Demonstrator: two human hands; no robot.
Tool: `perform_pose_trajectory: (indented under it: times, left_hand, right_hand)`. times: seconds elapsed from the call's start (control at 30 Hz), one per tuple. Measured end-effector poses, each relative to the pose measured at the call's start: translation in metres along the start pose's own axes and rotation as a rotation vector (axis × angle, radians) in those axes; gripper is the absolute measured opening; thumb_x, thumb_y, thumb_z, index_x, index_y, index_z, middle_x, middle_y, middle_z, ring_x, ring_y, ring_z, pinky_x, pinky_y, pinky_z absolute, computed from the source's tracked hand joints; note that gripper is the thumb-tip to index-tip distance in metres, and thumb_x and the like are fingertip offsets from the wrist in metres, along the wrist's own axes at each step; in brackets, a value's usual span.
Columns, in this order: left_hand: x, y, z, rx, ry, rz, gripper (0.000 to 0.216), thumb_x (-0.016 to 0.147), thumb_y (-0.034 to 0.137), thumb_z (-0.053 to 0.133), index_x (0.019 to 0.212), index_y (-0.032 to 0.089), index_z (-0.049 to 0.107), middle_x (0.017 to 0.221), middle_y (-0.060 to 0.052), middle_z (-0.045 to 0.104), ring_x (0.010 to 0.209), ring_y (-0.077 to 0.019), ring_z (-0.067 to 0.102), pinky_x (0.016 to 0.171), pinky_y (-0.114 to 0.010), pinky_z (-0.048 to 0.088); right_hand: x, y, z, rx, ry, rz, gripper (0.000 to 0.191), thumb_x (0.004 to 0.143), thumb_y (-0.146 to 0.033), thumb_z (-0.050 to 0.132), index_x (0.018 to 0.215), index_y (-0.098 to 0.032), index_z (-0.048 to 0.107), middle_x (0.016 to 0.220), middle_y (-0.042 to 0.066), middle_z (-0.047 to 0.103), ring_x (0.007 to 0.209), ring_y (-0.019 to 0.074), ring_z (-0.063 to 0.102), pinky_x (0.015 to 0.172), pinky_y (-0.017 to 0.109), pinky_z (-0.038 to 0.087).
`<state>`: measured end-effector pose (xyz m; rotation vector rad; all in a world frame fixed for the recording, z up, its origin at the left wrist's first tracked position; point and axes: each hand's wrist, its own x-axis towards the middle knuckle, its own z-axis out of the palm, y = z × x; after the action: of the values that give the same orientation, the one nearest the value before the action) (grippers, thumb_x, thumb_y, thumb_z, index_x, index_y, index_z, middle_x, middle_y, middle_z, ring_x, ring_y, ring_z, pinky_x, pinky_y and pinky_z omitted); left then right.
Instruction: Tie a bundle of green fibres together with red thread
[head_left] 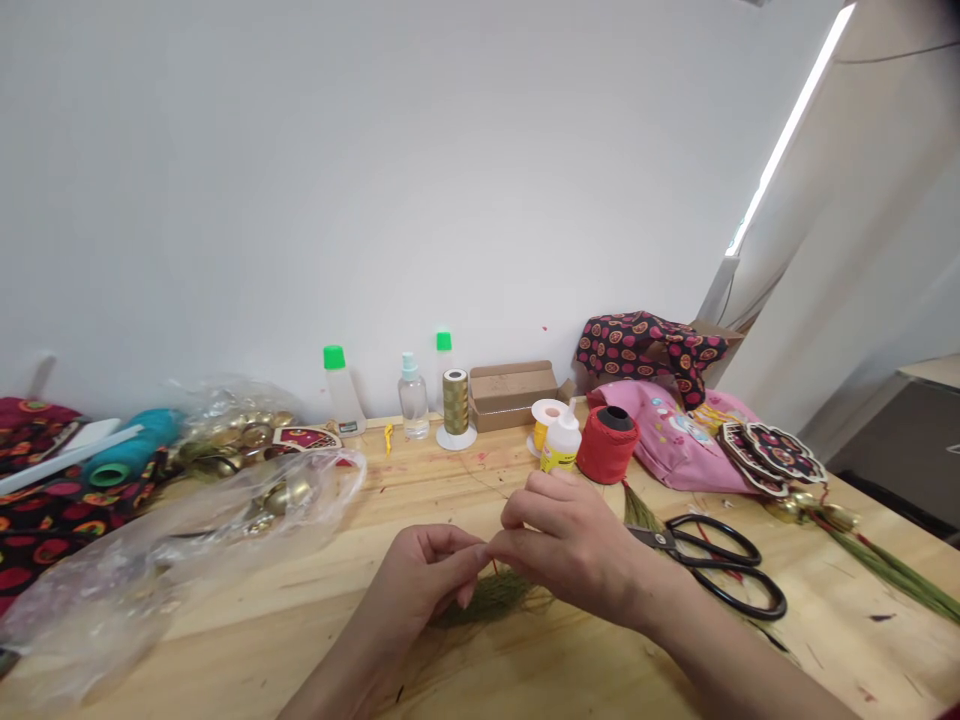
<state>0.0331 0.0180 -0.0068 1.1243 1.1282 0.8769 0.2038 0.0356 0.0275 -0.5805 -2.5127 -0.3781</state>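
My left hand [424, 580] and my right hand [574, 545] meet over the wooden table [225, 640], fingertips pinched together. Under them lies a small bundle of green grass-like fibres [491, 597], and both hands grip it at its top. A thin red thread shows just below the pinch. Behind my right hand stand a red thread spool [607, 445] and a small white glue bottle [561, 442]. Black scissors [720, 565] lie just right of my right wrist.
A clear plastic bag [172, 540] with gold bells lies at left beside patterned fabric [45, 500]. Along the wall stand squeeze bottles [341, 390], a gold spool [455, 402] and a cardboard box [514, 393]. Pink cloth [675, 440] and more green fibres [892, 575] lie at right.
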Motion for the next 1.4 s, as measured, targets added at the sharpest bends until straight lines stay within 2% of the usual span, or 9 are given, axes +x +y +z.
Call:
perform_pose_trajectory:
  times: [0.17,0.33,0.5,0.73,0.87,1.0,1.2,1.4]
  left_hand:
    - [0.001,0.001,-0.001,0.0,-0.029,-0.026,0.028,0.063,0.036,0.063,0.048,0.014,0.055,0.034,0.007,0.043,0.035,-0.004,0.021,0.04,-0.025,0.008]
    - [-0.001,0.0,-0.003,-0.027,-0.066,-0.066,0.027,0.063,0.035,0.063,0.049,0.014,0.054,0.035,0.008,0.043,0.035,-0.0038,0.019,0.04,-0.025,0.007]
    - [-0.001,0.001,-0.001,-0.02,-0.086,-0.045,0.028,0.063,0.035,0.062,0.048,0.014,0.055,0.034,0.007,0.043,0.034,-0.0038,0.019,0.04,-0.025,0.007]
    - [-0.003,0.006,0.0,-0.092,-0.06,-0.083,0.024,0.059,0.033,0.064,0.048,0.014,0.057,0.031,0.007,0.042,0.033,-0.0042,0.02,0.04,-0.025,0.007]
    - [-0.002,0.004,0.0,-0.184,-0.052,-0.095,0.022,0.058,0.032,0.064,0.049,0.014,0.057,0.031,0.007,0.041,0.032,-0.0033,0.019,0.039,-0.024,0.006]
    - [-0.003,0.004,0.001,-0.287,-0.046,-0.142,0.021,0.058,0.031,0.065,0.051,0.013,0.058,0.03,0.009,0.037,0.031,-0.0021,0.014,0.037,-0.022,0.004]
    - [-0.004,0.007,0.001,-0.424,-0.039,-0.148,0.021,0.056,0.027,0.067,0.047,0.013,0.054,0.032,0.01,0.035,0.033,-0.0015,0.011,0.036,-0.02,0.004]
    - [-0.004,0.006,0.0,-0.39,-0.039,-0.125,0.026,0.058,0.03,0.066,0.044,0.014,0.051,0.032,0.009,0.035,0.034,-0.0023,0.012,0.037,-0.021,0.005]
  right_hand:
    - [0.0,-0.002,-0.003,-0.054,-0.084,-0.034,0.014,0.082,-0.022,0.049,0.071,-0.018,0.056,0.066,-0.001,0.051,0.063,0.0131,0.038,0.053,0.028,0.021]
    - [0.002,-0.005,-0.009,-0.068,-0.126,-0.056,0.019,0.083,-0.018,0.045,0.066,-0.017,0.054,0.065,0.0,0.05,0.062,0.0132,0.036,0.051,0.028,0.02]
    - [0.001,-0.005,0.002,-0.027,-0.085,-0.01,0.017,0.078,-0.016,0.046,0.062,-0.017,0.052,0.063,0.0,0.048,0.059,0.013,0.036,0.05,0.026,0.023]
    - [0.0,-0.001,0.016,0.407,0.084,0.21,0.008,0.063,-0.009,0.052,0.066,-0.016,0.053,0.066,0.0,0.05,0.063,0.0122,0.044,0.054,0.022,0.034]
    - [0.001,-0.002,0.017,0.621,0.094,0.361,0.006,0.068,-0.01,0.052,0.066,-0.016,0.052,0.065,-0.001,0.047,0.062,0.0109,0.046,0.056,0.022,0.037]
    - [0.003,-0.002,0.012,0.727,0.1,0.464,0.009,0.073,-0.011,0.051,0.065,-0.016,0.052,0.064,-0.002,0.048,0.062,0.0099,0.046,0.057,0.021,0.038]
    - [0.003,-0.003,0.006,0.636,0.203,0.372,0.003,0.072,-0.013,0.054,0.071,-0.015,0.056,0.064,0.0,0.047,0.064,0.0115,0.046,0.06,0.025,0.036]
    - [0.003,-0.005,0.008,0.513,0.188,0.271,0.008,0.075,-0.016,0.051,0.074,-0.016,0.059,0.064,0.001,0.05,0.064,0.013,0.044,0.057,0.025,0.035]
